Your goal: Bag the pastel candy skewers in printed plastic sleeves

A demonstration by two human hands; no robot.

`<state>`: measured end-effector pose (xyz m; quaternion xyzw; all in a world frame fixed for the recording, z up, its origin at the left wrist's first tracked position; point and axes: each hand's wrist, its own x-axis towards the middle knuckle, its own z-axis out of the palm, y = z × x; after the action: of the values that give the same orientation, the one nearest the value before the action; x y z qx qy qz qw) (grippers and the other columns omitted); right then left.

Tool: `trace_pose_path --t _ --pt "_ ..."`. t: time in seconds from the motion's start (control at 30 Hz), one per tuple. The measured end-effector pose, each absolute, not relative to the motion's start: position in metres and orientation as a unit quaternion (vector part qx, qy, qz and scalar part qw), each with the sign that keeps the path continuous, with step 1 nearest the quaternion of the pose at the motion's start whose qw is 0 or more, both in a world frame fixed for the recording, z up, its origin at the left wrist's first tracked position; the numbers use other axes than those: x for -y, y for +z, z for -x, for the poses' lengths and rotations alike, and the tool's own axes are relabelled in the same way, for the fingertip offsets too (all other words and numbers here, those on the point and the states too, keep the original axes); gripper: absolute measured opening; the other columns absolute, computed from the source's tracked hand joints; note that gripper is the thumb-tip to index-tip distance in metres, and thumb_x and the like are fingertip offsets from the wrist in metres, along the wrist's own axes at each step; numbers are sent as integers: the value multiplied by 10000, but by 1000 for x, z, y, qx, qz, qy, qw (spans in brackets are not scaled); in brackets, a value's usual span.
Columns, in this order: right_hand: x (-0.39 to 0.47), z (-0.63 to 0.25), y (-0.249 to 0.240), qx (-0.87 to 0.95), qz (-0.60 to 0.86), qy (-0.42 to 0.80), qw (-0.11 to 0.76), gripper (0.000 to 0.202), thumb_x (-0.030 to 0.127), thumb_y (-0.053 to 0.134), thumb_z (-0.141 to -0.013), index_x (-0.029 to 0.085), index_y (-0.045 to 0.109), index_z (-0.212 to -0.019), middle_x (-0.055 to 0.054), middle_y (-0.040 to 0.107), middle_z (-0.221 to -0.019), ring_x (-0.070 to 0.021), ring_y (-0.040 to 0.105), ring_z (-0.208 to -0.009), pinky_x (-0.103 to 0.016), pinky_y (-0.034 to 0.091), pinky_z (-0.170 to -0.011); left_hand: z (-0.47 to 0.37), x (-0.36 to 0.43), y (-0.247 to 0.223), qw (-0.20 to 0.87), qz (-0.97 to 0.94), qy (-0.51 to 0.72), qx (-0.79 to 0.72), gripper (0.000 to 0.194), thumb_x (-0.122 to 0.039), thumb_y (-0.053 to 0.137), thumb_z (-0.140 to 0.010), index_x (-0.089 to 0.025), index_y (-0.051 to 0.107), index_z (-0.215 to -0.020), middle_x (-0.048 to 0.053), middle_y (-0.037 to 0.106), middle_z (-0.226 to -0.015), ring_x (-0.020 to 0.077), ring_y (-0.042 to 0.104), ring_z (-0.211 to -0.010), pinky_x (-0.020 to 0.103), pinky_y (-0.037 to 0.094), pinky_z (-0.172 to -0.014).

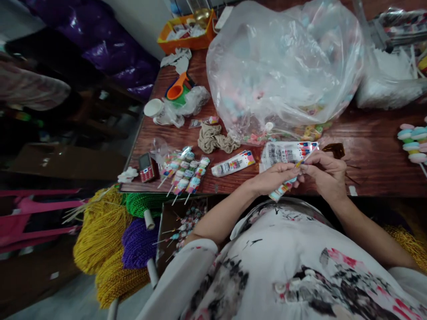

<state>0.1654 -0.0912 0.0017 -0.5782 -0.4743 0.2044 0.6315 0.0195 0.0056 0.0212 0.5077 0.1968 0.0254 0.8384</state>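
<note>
A marshmallow stick in a printed clear wrapper [281, 191] slants across my fingers at the table's front edge. My left hand [278, 177] is closed around it, with the wrapped lower end showing below. The fingers of my right hand [328, 172] pinch the upper end, where the stick and wrapper edge come together; the exact grip is partly hidden. Just behind my hands lies a stack of printed wrappers [287, 152], and a smaller wrapper stack [233, 163] is to the left. Several wrapped marshmallow sticks [188, 171] lie farther left. Unwrapped marshmallow sticks [414, 141] are at the far right.
A large clear bag of marshmallows [283, 66] fills the table's back. A crumpled cloth [215, 138], a phone [146, 168], a white cup [153, 107] and an orange tray [187, 42] are leftward. Below stand a box of candy sticks [187, 226] and yellow cord bundles [100, 231].
</note>
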Motion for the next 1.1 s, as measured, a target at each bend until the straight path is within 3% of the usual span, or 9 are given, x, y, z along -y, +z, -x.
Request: trace_pose_path --t 0.07,0.2,0.3,0.47,0.63,0.73,0.8,0.93,1.1 --pt "90 -172 9 544 594 83 587 53 261 693 -826 231 699 -869 -37 684 -856 -173 624 -775 -349 514 -720 -13 -13 25 853 -475 20 -216 486 -579 766 -704 -132 576 -712 -18 560 -640 61 490 -549 193 362 -516" --pt "84 -188 31 753 540 -82 366 368 288 716 -811 375 662 -1165 -7 691 -1227 -252 609 -1154 -493 423 -1037 -3 -25 37 849 -484 26 -211 459 -524 805 -678 -121 587 -684 -13 552 -620 73 500 -563 205 379 -529" --pt "74 -191 48 849 463 -1 254 305 288 636 -879 407 641 -1160 50 732 -1107 -196 627 -1127 -472 418 -1057 5 -30 43 859 -487 -60 -147 454 -511 811 -680 -111 598 -660 6 557 -628 83 500 -563 231 397 -543" --pt "64 -184 66 889 408 24 206 181 220 501 -933 272 640 -827 36 618 -649 -156 620 -808 -470 449 -946 18 -33 47 831 -529 -134 -108 473 -566 695 -790 -144 523 -666 -1 512 -627 87 464 -546 252 405 -550" --pt "49 -181 51 867 471 21 159 189 138 498 -846 190 561 -676 2 580 -636 -168 553 -743 -475 396 -871 21 -30 52 532 -833 -53 -142 286 -354 450 -950 -157 517 -753 27 553 -728 137 516 -684 276 438 -674" --pt "36 -182 40 826 530 121 148 230 181 552 -822 189 541 -593 10 506 -558 -134 514 -629 -393 421 -784 17 -26 48 272 -939 25 -207 144 -141 418 -897 -141 555 -855 83 600 -871 193 560 -842 338 443 -799" --pt "34 -179 40 805 567 104 143 200 164 573 -818 196 576 -621 -11 582 -619 -190 601 -750 -443 431 -833 15 -27 40 225 -943 57 -238 151 -106 422 -873 -136 570 -864 86 605 -865 196 569 -840 339 442 -797" --pt "52 -168 48 809 557 19 188 215 195 594 -876 314 691 -1026 0 731 -1095 -315 515 -1287 -645 252 -1087 17 -36 28 477 -837 89 -251 220 -234 503 -878 -152 546 -678 7 538 -650 119 509 -637 248 415 -630" --pt "69 -176 43 798 533 136 248 173 421 700 -825 376 707 -991 71 760 -908 -215 662 -1038 -553 300 -1146 22 -36 40 796 -573 -63 -182 381 -489 645 -808 -150 548 -664 10 521 -595 96 469 -517 239 364 -487"
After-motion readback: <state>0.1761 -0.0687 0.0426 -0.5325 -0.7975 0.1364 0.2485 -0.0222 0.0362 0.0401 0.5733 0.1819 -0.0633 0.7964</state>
